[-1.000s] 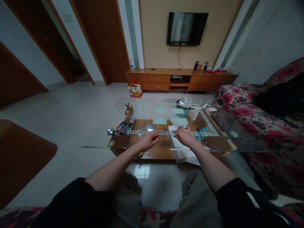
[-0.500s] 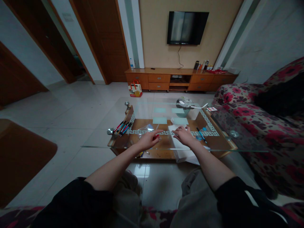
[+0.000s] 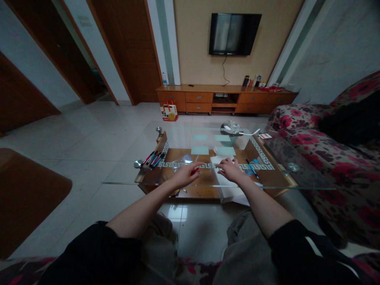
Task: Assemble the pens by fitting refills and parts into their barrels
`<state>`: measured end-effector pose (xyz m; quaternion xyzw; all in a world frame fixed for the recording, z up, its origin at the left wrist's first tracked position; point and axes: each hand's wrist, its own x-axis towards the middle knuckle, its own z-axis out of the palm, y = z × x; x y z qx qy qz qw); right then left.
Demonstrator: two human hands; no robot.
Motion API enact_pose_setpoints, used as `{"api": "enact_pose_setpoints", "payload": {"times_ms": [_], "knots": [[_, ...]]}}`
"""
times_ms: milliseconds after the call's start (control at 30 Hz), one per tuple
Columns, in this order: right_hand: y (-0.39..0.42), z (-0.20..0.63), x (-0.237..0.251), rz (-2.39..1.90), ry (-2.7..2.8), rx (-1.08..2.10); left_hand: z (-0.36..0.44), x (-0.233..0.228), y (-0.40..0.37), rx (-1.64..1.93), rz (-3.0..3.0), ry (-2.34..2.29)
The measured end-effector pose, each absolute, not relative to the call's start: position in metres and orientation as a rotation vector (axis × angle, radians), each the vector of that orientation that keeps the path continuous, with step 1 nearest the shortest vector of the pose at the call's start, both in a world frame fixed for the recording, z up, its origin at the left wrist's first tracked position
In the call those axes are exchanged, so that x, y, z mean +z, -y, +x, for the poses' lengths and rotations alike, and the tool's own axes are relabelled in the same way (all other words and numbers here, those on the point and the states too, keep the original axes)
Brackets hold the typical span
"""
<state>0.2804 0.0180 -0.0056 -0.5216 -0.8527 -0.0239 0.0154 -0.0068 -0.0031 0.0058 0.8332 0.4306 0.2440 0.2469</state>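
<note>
Over the front part of the glass coffee table [image 3: 130, 174], my left hand [image 3: 187, 174] and my right hand [image 3: 230, 169] face each other with a gap between them. The fingers of both are partly stretched out, the index fingers pointing inward. No object shows clearly in either one. A small red spot shows by the left thumb; whether it is held or lies below the glass, I cannot tell. White paper [image 3: 227, 193] lies on the shelf beneath my right hand. A clear plastic bag [image 3: 179, 161] is seen behind my left hand.
Several pens [image 3: 152, 159] lie at the table's left. One blue pen [image 3: 251, 169] is at the right, near a blue-capped item. Farther back are a green basket [image 3: 230, 139] with a bag on it and a red-and-white card [image 3: 265, 135]. A flowered sofa [image 3: 320, 158] borders the right.
</note>
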Motion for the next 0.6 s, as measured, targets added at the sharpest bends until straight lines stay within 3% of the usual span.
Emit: {"api": "enact_pose_setpoints", "payload": {"times_ms": [600], "knots": [[-0.011, 0.267, 0.006, -1.612, 2.436, 0.029, -0.005, 0.003, 0.002, 0.723, 2.209, -1.138]]}}
